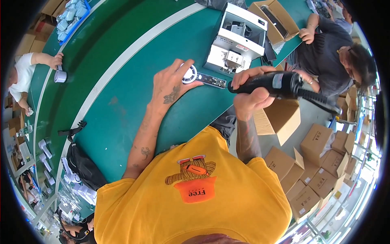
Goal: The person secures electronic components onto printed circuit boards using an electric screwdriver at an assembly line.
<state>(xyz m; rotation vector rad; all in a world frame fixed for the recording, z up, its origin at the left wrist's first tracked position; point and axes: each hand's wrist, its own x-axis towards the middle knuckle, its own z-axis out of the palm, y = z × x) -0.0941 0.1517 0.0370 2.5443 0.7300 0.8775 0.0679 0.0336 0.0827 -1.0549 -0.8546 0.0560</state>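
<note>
My left hand (pixel 172 81) is closed round the white round head of a small handheld fan (pixel 189 75), pinching it between thumb and fingers. The fan's handle points right, its inside uncovered, and a circuit board (pixel 212 81) shows there. In my right hand (pixel 252 99) is a black electric screwdriver (pixel 280 83), lying nearly level with its cord trailing right. Its front end comes close to the end of the fan's handle; whether they touch, I cannot tell. Just beyond both hands stands a white screw feeder (pixel 233 38) with an open top.
A green table (pixel 122 105) carries the work, beside a green conveyor belt (pixel 103 30) with a white rail. A black bag (pixel 83 164) and more white fans (pixel 70 171) lie left. Cardboard boxes (pixel 306 199) are stacked right. Co-workers (pixel 325 53) sit at both sides.
</note>
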